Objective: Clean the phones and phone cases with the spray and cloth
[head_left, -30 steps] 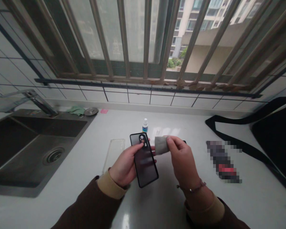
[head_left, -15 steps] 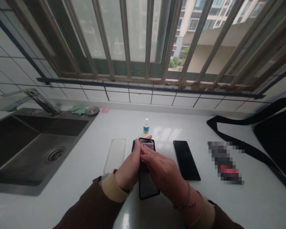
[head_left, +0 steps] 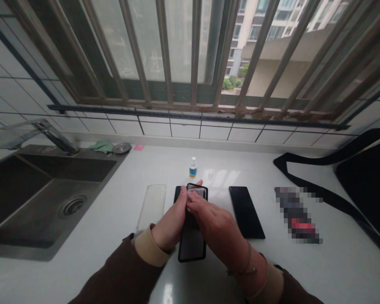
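My left hand (head_left: 172, 219) grips a black-rimmed phone case (head_left: 192, 247), its thumb along the left edge and a fingertip showing past the top. The case's panel looks dark and smoky. Under the fingers of my right hand (head_left: 217, 219), a small whitish wipe (head_left: 199, 193) presses against the upper inside of the case. Part of a black phone (head_left: 177, 192) shows behind my left thumb; the rest is covered. To the left lies a clear phone case (head_left: 152, 207), partly behind my left sleeve. Another black phone (head_left: 247, 212) rests flat to the right.
A small white bottle (head_left: 193, 167) stands beyond my hands, with a tiny clear piece (head_left: 210, 175) beside it. The sink (head_left: 50, 249) and tap (head_left: 57, 137) are at left. A pixelated item (head_left: 297, 215) and a black strap (head_left: 319, 194) lie at right.
The case has tilted in my hands, its lower end swinging left and its top shifting slightly right. Both hands keep about the same place, and the wipe stays under my right fingers.
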A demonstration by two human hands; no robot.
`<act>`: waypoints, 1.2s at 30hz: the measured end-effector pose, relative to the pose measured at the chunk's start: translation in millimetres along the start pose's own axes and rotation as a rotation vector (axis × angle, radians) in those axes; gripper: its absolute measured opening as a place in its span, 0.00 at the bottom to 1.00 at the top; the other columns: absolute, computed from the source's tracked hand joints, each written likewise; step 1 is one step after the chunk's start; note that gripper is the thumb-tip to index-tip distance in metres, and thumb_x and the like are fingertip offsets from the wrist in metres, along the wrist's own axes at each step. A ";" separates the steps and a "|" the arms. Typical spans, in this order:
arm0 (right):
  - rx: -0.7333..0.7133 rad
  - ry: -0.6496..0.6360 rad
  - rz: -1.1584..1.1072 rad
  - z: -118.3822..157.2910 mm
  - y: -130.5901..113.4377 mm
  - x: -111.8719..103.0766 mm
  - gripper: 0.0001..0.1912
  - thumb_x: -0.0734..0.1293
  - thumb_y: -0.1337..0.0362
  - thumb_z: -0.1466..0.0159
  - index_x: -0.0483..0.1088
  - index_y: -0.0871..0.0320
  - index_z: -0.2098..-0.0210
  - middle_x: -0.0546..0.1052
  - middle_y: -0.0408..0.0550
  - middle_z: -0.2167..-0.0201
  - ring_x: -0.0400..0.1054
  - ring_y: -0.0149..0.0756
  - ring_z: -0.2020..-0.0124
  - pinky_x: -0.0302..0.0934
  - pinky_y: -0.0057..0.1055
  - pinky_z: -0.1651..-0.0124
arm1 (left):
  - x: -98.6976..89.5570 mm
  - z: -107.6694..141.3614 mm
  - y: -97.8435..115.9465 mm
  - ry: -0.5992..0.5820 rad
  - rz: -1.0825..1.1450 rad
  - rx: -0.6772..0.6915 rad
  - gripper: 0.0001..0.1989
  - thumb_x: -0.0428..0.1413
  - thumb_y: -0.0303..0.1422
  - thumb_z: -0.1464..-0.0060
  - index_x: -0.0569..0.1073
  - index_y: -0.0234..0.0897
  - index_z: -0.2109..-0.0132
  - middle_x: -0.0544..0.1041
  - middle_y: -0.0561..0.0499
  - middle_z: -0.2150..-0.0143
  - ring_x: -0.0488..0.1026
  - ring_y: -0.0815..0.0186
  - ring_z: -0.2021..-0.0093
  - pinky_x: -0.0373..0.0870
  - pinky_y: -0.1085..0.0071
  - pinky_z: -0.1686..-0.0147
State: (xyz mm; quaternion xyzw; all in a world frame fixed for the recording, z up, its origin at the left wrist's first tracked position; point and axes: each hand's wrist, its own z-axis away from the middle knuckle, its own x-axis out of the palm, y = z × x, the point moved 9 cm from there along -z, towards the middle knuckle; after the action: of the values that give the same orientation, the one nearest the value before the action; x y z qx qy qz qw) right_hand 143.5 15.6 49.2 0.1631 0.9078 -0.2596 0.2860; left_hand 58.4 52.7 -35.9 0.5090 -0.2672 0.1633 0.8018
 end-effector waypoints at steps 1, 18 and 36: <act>0.026 0.030 0.009 -0.2 4.0 -2.5 0.14 0.61 0.74 0.22 0.74 0.64 0.43 0.81 0.63 0.39 0.75 0.43 0.35 0.72 0.41 0.32 | 2.2 -0.3 0.1 -0.028 -0.020 0.032 0.34 0.51 0.58 0.30 0.74 0.41 0.31 0.77 0.41 0.32 0.69 0.54 0.29 0.55 0.58 0.25; -0.092 -0.271 -0.306 4.6 -33.0 18.6 0.09 0.62 0.70 0.22 0.73 0.59 0.46 0.84 0.53 0.43 0.79 0.38 0.40 0.74 0.31 0.36 | -26.9 7.9 55.1 0.233 0.029 0.179 0.33 0.37 0.54 0.26 0.60 0.47 0.24 0.85 0.41 0.60 0.84 0.56 0.68 0.82 0.60 0.66; 0.030 -0.015 0.052 1.8 3.2 3.7 0.16 0.59 0.75 0.22 0.73 0.65 0.41 0.78 0.63 0.36 0.70 0.41 0.30 0.68 0.39 0.28 | 3.3 4.1 7.5 0.031 -0.137 0.087 0.31 0.49 0.56 0.28 0.78 0.41 0.35 0.80 0.42 0.35 0.71 0.56 0.29 0.58 0.60 0.24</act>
State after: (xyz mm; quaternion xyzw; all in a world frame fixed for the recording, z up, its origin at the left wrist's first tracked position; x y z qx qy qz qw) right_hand 142.8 17.7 44.4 0.1891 0.8972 -0.2668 0.2969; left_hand 56.0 52.1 -27.1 0.5579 -0.2120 0.1276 0.7922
